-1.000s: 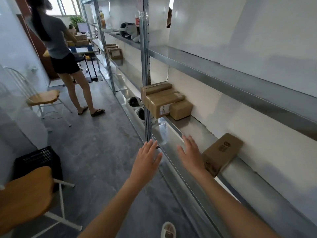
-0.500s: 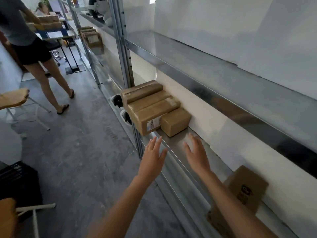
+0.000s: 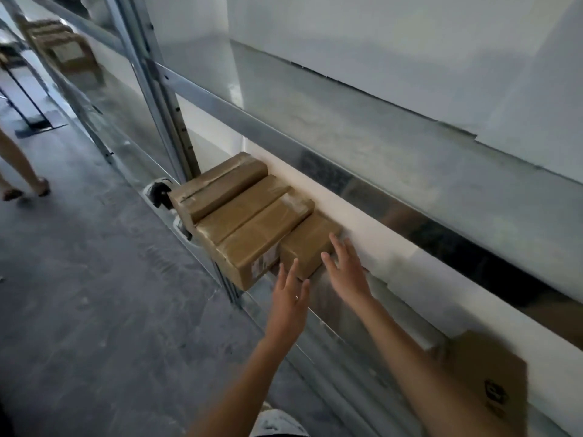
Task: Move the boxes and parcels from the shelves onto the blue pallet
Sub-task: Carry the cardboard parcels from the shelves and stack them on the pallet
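Both hands have closed in on the stack of taped boxes over the last second. They were hanging back over the shelf edge, and now the right hand [image 3: 345, 272] has flat, spread fingers just touching the small box [image 3: 307, 247] at the near end of the row. Left hand [image 3: 290, 296] is open too, reaching toward the long labelled box [image 3: 252, 244] beside it, not quite on it as far as I can tell. Nothing's gripped yet. All four boxes sit on the metal shelf [image 3: 340, 329] against the wall, another cardboard box [image 3: 492, 383] further along to the right. No blue pallet in view, so looks like the pickup is just starting.
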